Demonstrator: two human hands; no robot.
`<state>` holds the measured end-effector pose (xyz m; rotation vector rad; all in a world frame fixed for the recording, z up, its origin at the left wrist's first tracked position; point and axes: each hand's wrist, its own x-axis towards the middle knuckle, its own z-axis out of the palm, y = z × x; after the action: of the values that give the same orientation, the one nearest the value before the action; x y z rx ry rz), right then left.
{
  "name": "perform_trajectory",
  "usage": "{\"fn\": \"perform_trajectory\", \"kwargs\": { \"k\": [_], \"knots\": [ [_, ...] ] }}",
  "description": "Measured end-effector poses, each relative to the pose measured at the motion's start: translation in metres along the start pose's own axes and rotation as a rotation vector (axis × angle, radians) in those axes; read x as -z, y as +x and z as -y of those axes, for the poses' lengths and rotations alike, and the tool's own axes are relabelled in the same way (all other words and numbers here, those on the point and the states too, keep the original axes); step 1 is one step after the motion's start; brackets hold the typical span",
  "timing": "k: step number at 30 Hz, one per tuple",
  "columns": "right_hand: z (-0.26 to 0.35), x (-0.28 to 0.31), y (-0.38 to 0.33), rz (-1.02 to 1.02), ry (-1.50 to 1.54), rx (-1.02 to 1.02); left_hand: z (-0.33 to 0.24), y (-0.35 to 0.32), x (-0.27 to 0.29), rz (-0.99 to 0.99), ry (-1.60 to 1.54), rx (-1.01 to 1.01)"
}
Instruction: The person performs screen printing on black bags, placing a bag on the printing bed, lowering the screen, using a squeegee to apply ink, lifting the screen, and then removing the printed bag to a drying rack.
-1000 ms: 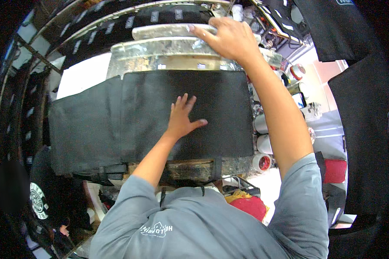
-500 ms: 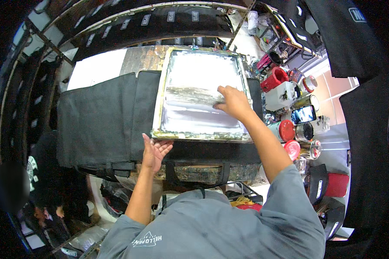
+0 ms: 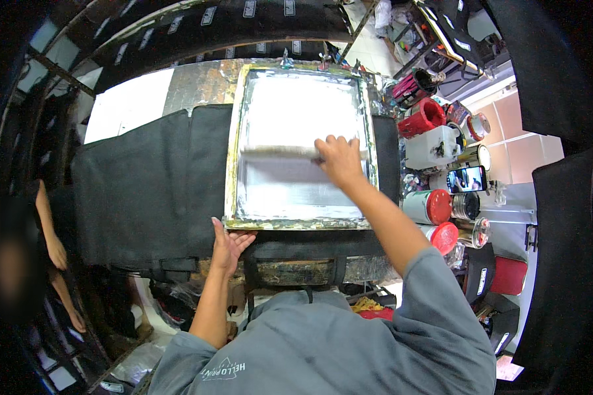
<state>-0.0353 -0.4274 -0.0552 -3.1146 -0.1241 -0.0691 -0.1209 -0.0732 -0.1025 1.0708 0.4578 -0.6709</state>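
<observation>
A screen-printing frame [image 3: 232, 158] with white-smeared mesh lies over a black fabric piece [image 3: 145, 161] on the worktable. My right hand [image 3: 339, 160] is closed around the right part of a squeegee [image 3: 277, 152], which stretches across the middle of the mesh and looks blurred. The hand hides the squeegee's right end. At the frame's near left corner is my left hand [image 3: 227, 250], palm up, its thumb apart and its fingers stretched along the near edge. It seems to touch the frame there; the fingertips are partly hidden.
Right of the frame stand a red tub [image 3: 422, 117], a whitish jug [image 3: 431, 146], a lit phone [image 3: 466, 179] and several red-lidded jars [image 3: 439, 206]. A white sheet [image 3: 128, 105] lies at the back left. Another person's arm [image 3: 51, 230] hangs at far left. Black printed pieces [image 3: 230, 23] fill racks behind.
The frame's near edge has come down toward me, with my left hand following it. My right hand and the squeegee have shifted slightly left. At far left, the other person's arms have moved.
</observation>
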Motion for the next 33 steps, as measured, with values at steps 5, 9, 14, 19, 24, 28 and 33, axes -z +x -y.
{"fn": "perform_trajectory", "kwargs": {
  "k": [5, 9, 14, 19, 24, 28, 33],
  "knots": [
    [-0.039, 0.007, 0.085, 0.117, 0.086, -0.046, -0.015, 0.011, 0.013, -0.113, 0.281, 0.220],
    [-0.059, 0.011, 0.106, 0.003, 0.067, 0.003, -0.096, 0.018, -0.033, -0.228, 1.137, -0.053],
    [-0.052, -0.027, 0.116, -0.045, 0.015, -0.007, -0.141, 0.126, -0.122, -0.181, 1.485, -1.312],
    [-0.045, -0.027, 0.103, -0.078, 0.016, 0.024, -0.138, 0.205, -0.151, -0.233, 1.783, -1.353],
    [-0.025, -0.031, 0.053, -0.085, 0.031, 0.029, -0.111, 0.183, -0.132, -0.200, 1.788, -1.263],
    [0.002, -0.035, -0.005, -0.097, 0.017, 0.029, -0.078, 0.131, -0.111, -0.160, 1.780, -1.215],
    [0.038, -0.021, -0.088, -0.059, -0.010, 0.034, -0.030, 0.063, -0.083, -0.130, 1.761, -1.145]
  ]
}}
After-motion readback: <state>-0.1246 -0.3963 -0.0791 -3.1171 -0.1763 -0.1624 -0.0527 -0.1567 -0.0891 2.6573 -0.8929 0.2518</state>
